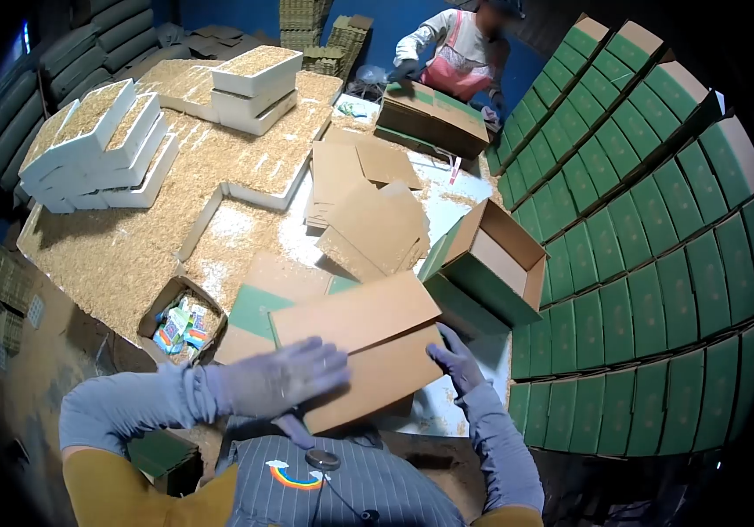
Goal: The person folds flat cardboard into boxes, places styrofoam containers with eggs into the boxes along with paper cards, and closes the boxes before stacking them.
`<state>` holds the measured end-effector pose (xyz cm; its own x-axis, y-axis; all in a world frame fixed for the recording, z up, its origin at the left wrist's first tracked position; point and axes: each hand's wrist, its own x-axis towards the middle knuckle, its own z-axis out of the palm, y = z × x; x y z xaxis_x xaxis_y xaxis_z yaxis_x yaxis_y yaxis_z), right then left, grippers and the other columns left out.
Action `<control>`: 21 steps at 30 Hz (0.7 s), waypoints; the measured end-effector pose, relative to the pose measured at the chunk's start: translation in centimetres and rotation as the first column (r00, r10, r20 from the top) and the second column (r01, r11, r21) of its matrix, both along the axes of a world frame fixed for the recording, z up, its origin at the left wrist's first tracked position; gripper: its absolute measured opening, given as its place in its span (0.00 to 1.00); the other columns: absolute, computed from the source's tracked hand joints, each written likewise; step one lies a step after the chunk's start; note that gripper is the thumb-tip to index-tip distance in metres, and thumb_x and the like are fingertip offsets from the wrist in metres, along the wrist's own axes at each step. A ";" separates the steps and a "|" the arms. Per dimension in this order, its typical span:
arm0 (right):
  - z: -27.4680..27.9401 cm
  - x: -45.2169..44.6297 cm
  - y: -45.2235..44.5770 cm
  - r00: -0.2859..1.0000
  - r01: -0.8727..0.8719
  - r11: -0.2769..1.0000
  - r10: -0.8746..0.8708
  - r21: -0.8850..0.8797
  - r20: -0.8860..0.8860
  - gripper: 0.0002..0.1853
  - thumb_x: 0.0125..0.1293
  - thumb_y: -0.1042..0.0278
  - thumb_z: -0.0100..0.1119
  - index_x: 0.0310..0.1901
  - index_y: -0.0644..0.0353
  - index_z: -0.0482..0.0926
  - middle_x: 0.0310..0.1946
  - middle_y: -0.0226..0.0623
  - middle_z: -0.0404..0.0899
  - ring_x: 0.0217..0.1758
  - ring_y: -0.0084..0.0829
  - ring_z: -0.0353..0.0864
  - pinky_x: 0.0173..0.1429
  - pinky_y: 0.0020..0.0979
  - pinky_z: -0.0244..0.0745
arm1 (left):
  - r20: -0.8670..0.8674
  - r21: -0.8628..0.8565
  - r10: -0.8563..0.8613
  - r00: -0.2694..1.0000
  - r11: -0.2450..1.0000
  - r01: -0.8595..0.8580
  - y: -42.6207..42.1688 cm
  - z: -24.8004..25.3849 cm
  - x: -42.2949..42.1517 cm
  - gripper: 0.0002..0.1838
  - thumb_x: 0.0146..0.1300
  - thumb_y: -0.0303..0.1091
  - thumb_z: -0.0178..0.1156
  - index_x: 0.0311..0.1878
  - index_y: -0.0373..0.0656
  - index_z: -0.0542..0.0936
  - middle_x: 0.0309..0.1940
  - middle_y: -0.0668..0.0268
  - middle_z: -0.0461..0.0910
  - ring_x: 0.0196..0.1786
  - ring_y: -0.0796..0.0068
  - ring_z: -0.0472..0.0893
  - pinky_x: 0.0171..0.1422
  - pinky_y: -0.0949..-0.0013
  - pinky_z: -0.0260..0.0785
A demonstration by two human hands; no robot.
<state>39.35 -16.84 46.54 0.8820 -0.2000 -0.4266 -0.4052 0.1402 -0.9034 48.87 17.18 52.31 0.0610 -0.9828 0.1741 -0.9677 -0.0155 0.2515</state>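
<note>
In front of me a cardboard box lies tilted at the table's near edge, its two brown top flaps folded inward with a narrow gap between them. My left hand, in a purple glove and slightly blurred, is stretched flat over the box's left part, fingers extended. On the right, my right hand grips the box's corner and side. Beneath and behind the box lies a flat green-and-brown cardboard piece. An open green box stands just beyond my right hand, its brown inside showing.
Green boxes are stacked high on the right. Loose cardboard sheets lie mid-table. Shavings-like material and white trays cover the left. A small carton holds packets. Across the table, a co-worker handles another box.
</note>
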 end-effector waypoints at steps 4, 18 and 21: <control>0.3 1.1 -2.6 0.949 -0.209 0.934 0.265 -0.291 0.172 0.35 0.66 0.59 0.59 0.71 0.63 0.60 0.67 0.40 0.65 0.68 0.32 0.66 0.73 0.34 0.56 | 0.093 -0.343 -0.010 0.996 0.939 0.041 0.9 -5.1 5.5 0.22 0.63 0.38 0.57 0.59 0.39 0.74 0.54 0.54 0.77 0.60 0.57 0.77 0.67 0.54 0.68; -3.4 3.7 -3.0 0.980 0.011 0.927 0.064 -0.375 0.186 0.14 0.73 0.62 0.51 0.50 0.65 0.77 0.41 0.34 0.78 0.45 0.26 0.76 0.53 0.29 0.71 | -0.821 -0.234 0.562 -0.097 -0.487 -0.842 18.3 -11.5 2.7 0.26 0.65 0.34 0.62 0.63 0.33 0.70 0.62 0.52 0.71 0.63 0.59 0.73 0.65 0.62 0.66; -4.4 3.6 -4.0 0.984 0.049 0.909 0.027 -0.414 0.177 0.15 0.74 0.61 0.51 0.50 0.64 0.77 0.42 0.34 0.79 0.44 0.25 0.76 0.52 0.28 0.71 | -0.950 -0.069 0.245 -0.192 -0.768 -0.637 29.9 -23.9 4.9 0.35 0.72 0.44 0.54 0.72 0.29 0.57 0.72 0.48 0.59 0.73 0.56 0.61 0.77 0.64 0.51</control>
